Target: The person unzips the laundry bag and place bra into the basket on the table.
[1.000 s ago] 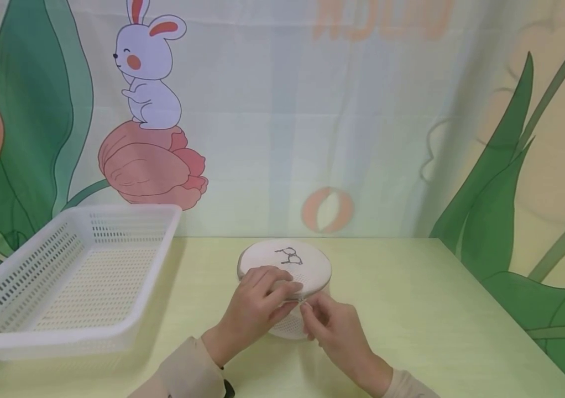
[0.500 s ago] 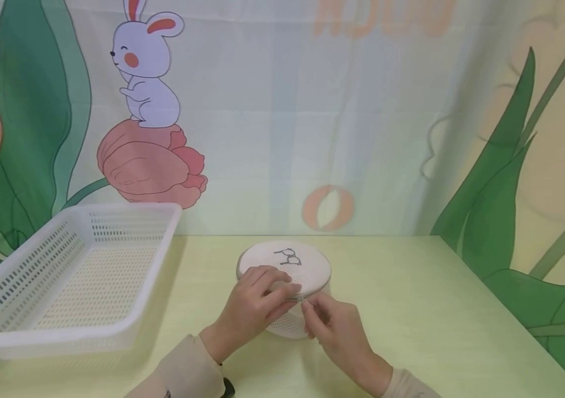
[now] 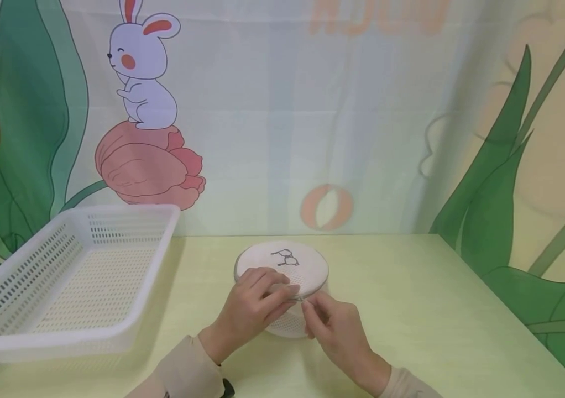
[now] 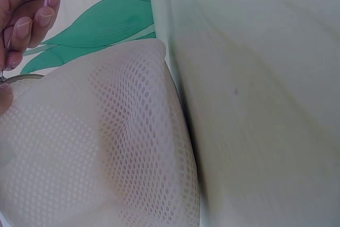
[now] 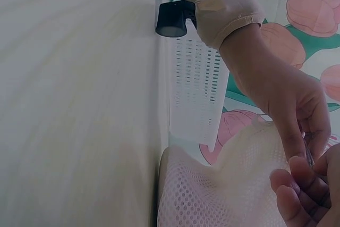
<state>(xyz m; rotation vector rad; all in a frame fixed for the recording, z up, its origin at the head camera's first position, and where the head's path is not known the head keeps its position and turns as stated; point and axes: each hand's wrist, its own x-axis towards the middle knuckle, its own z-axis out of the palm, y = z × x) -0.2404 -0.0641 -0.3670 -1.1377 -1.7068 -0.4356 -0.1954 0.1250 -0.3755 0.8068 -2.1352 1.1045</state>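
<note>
Left hand (image 3: 255,304) grips mesh bag (image 3: 282,265) rim; right hand (image 3: 332,323) pinches zipper pull (image 3: 302,299). Risk: mesh snagging zipper if tugged skewed.

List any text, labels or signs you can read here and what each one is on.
Backdrop: pale orange letters along its top edge, cut off by the frame and too faint to read.
Mesh bag: a small black line drawing on its top, a picture and not words.
Basket: no text shows.
Left hand and right hand grip the bag's front edge; no label shows there.
</note>
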